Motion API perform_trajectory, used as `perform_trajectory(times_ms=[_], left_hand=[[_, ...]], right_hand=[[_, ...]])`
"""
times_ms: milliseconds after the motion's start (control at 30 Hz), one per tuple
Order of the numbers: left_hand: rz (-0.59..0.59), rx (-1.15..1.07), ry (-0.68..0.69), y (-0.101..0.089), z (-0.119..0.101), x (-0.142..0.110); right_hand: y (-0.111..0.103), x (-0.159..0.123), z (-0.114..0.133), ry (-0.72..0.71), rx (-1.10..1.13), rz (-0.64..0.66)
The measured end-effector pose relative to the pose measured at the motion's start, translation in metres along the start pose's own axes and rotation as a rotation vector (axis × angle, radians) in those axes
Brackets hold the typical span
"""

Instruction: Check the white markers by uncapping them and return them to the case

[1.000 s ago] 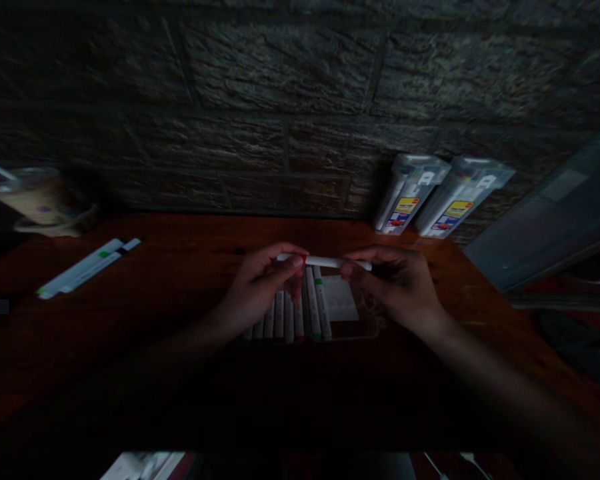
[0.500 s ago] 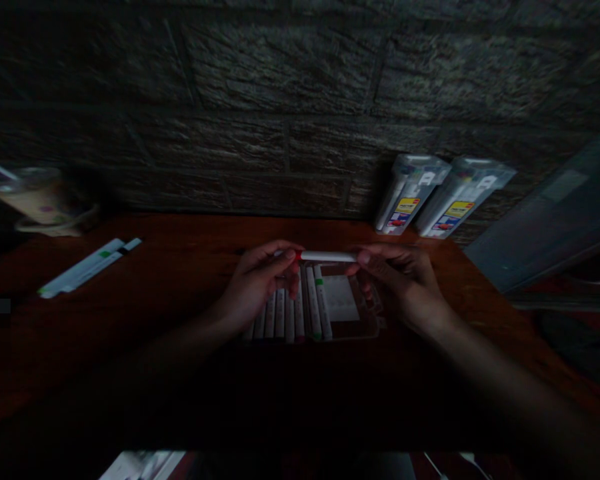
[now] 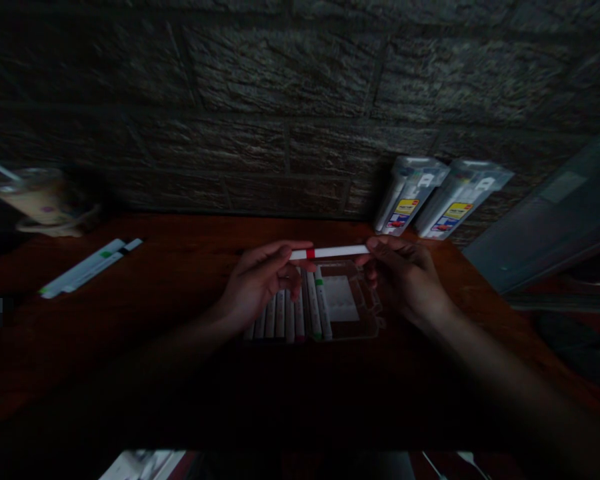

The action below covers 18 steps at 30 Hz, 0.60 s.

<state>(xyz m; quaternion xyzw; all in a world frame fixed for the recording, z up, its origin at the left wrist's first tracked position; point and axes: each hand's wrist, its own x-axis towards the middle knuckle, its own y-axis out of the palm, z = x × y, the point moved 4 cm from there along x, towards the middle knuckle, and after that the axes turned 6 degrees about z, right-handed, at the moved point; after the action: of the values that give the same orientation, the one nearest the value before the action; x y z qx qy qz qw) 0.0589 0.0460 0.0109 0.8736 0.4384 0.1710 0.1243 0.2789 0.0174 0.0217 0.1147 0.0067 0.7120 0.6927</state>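
Note:
A white marker with a red band (image 3: pixel 337 252) is held nearly level between both hands. My left hand (image 3: pixel 260 280) pinches its left end, the fingers closed on it beside the red band. At the other end, the thumb and fingers of my right hand (image 3: pixel 405 273) grip the marker's tip. Beneath them on the table lies an open clear plastic case (image 3: pixel 367 327). Several white markers (image 3: pixel 280 317) rest side by side in its left part, some partly hidden by my left hand. A white card (image 3: pixel 343 300) shows in the right part.
Two more markers (image 3: pixel 87 270) lie slantwise on the wooden table (image 3: pixel 190 240) at left. Behind them stands a drink cup with a straw (image 3: pixel 40 197) in a holder. Two filled clear marker cases (image 3: pixel 410 193) stand upright by the stone wall (image 3: pixel 300 147) at right.
The marker has shifted in the fingers: its red band, at my left fingertips before, now shows clear to their right. My right hand has slid outward to the marker's right end.

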Motion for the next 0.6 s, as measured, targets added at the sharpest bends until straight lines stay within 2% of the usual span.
perform_trajectory(times_ms=[400, 600], left_hand=[[0.154, -0.01, 0.019, 0.007, -0.001, -0.003], [0.14, 0.061, 0.024, 0.009, -0.002, -0.004]], right_hand=[[-0.008, 0.006, -0.009, 0.132, 0.085, -0.058], [-0.009, 0.007, -0.012, 0.157, 0.094, -0.069]])
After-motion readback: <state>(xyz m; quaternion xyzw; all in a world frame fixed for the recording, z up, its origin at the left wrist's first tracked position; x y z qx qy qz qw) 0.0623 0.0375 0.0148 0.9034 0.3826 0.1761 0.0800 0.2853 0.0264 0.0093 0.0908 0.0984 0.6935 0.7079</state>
